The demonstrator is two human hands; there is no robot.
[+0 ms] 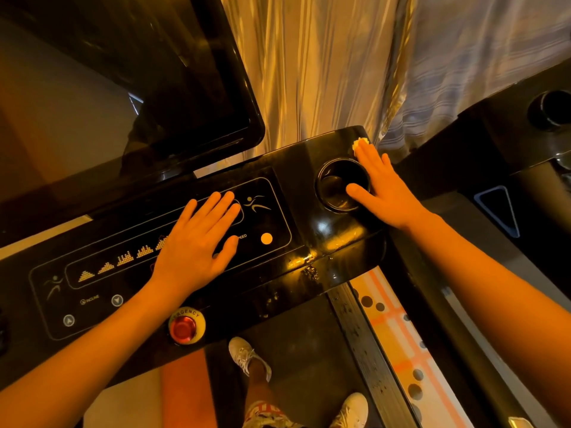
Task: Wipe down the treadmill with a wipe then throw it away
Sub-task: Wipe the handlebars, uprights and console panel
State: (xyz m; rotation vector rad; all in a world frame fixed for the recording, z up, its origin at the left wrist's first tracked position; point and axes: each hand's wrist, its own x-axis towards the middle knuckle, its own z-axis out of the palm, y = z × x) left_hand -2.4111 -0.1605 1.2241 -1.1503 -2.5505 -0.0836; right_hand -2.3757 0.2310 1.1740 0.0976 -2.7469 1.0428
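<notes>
While pressing flat with right grip [383, 189], fingers straight and close together, pins wipe [360, 144] under fingertips, showing only a crumpled edge toward curtain [309, 72]; cannot tell its long axis. Sits just beside cup holder [321, 180], at far right corner of treadmill console [296, 159]. Lays left grip [197, 239] flat, fingers slightly spread, on control panel [278, 217].

Glossy black plastic on the treadmill console [278, 273], smooth and streaked with reflections; the curtain [309, 72] is shiny pleated cloth; the wipe [359, 143] looks soft and crumpled.
</notes>
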